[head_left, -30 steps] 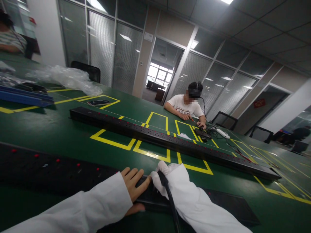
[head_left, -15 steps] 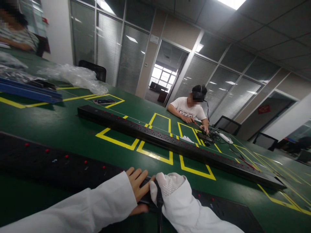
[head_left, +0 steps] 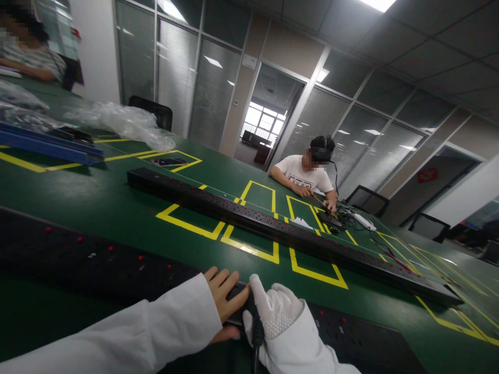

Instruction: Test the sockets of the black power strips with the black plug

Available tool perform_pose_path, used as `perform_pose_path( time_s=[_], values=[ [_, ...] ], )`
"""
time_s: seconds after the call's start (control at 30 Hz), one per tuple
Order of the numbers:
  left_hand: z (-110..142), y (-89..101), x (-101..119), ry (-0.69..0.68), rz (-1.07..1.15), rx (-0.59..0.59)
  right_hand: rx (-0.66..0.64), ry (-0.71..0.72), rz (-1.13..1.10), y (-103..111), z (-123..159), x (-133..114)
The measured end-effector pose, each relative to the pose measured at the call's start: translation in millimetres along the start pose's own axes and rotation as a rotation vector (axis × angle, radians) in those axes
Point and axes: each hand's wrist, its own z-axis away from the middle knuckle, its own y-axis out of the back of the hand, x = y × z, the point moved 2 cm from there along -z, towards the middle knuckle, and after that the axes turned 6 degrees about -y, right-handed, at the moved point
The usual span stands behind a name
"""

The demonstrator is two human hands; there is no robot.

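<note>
A long black power strip [head_left: 128,278] with red buttons runs along the near side of the green table. My left hand [head_left: 224,298], bare below a white sleeve, grips it near its middle, fingers over the top and thumb on the near side. Right beside it, my right hand [head_left: 275,309], in a white dotted glove, is closed around a black corded handle [head_left: 256,324]. Its cable hangs down toward me. The handle's working end is hidden between my hands, so its exact kind does not show. A second black power strip [head_left: 268,223] lies farther across the table.
Clear plastic wrap [head_left: 120,122], a blue channel [head_left: 47,145] and a phone [head_left: 169,162] lie at the left. Yellow tape [head_left: 249,249] marks the table [head_left: 128,228]. Across it, a co-worker [head_left: 307,174] handles something near tangled cables [head_left: 349,215]. Another person [head_left: 33,57] sits far left.
My right hand has turned on the corded handle, and its gloved fingers now show stretched more upward. My left hand keeps its hold on the strip. The view has shifted slightly.
</note>
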Motion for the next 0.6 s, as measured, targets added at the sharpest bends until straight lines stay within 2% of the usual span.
perform_pose_path(
  time_s=[0.07,0.17,0.33,0.4,0.5,0.6],
  values=[
    [0.4,0.9,0.2,0.001,-0.007,0.004,0.029,0.035,-0.04,-1.1,1.4,1.0],
    [0.7,1.7,1.0,-0.002,-0.022,0.012,-0.025,0.08,-0.076,-3.3,1.9,6.3],
    [1.3,0.4,1.7,0.016,-0.017,0.028,-0.286,0.112,-0.304,-11.2,-2.4,23.0],
    [2.1,-0.8,1.8,0.023,-0.012,0.026,-0.346,0.129,-0.312,-15.5,-4.7,27.1],
    [3.7,-3.6,3.0,0.029,-0.016,0.041,-0.306,0.165,-0.238,-21.3,-7.7,28.3],
    [4.5,-7.8,6.0,0.056,-0.031,0.129,-0.228,0.195,-0.149,-27.8,-8.9,27.2]
  ],
)
